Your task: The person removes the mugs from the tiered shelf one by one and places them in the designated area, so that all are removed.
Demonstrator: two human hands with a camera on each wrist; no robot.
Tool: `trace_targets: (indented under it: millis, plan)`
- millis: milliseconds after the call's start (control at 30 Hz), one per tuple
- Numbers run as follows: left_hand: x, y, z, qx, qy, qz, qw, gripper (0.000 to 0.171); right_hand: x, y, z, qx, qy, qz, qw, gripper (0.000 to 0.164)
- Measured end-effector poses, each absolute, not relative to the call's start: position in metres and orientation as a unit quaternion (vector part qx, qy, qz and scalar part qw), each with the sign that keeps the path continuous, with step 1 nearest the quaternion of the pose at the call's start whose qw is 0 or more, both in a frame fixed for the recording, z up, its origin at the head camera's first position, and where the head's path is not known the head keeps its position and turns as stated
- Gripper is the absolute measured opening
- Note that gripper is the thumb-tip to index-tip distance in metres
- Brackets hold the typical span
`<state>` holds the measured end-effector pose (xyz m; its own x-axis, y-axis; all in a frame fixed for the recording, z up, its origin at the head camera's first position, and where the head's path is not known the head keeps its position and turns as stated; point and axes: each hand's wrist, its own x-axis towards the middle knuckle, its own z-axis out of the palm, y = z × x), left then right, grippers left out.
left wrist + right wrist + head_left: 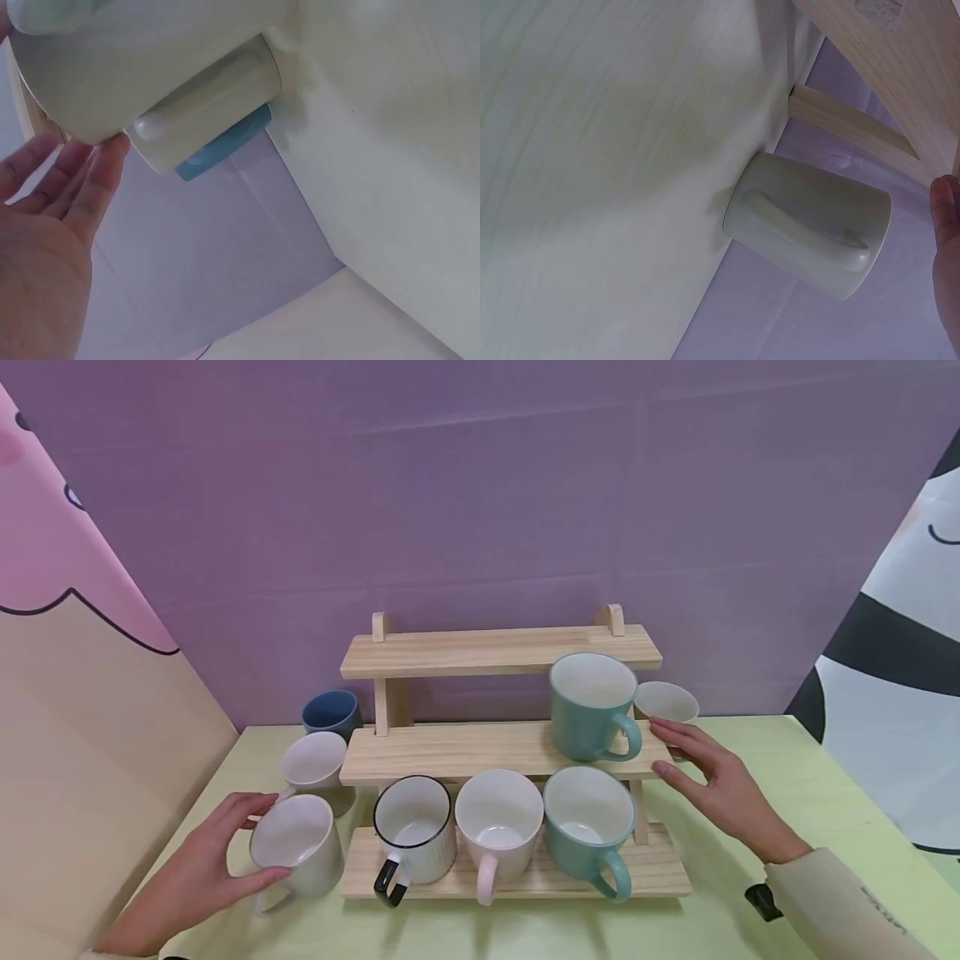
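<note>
My left hand (202, 860) spans a white mug (303, 847) standing at the left of the wooden rack, thumb on the near side and fingers on the far side. In the left wrist view, fingertips (112, 142) touch that mug's rim. At the other side, my right hand (720, 789) rests its fairly straight fingers against the right end of the middle shelf (450, 752). A teal mug (588, 727) stands on that shelf, close to the hand. Behind the hand is another white mug (810, 217), partly hidden in the head view.
On the bottom shelf (663, 860) stand a white mug with black rim (420, 835), a pale pink mug (498, 827) and a second teal mug (585, 827). Behind the left-hand mug are a whitish mug (315, 764) and a blue mug (332, 710). A purple backdrop (480, 485) closes the rear.
</note>
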<state>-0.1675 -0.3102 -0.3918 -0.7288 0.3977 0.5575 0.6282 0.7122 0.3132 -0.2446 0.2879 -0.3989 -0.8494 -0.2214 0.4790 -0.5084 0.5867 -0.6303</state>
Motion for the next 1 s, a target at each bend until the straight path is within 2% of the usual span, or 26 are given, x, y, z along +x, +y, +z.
trace_targets:
  millis: [300, 700, 1000]
  plan:
    - [-0.173, -0.322, -0.392, -0.296, -0.892, -0.215, 0.266, 0.081, -0.242, 0.287, -0.396, 0.21, -0.872, 0.406, 0.176, 0.053]
    - [-0.172, -0.324, -0.393, -0.28, -0.896, -0.22, 0.265, 0.075, -0.242, 0.286, -0.397, 0.203, -0.874, 0.408, 0.17, 0.053]
    - [-0.172, -0.317, -0.39, -0.26, -0.907, -0.22, 0.247, 0.057, -0.242, 0.286, -0.397, 0.204, -0.873, 0.41, 0.17, 0.052]
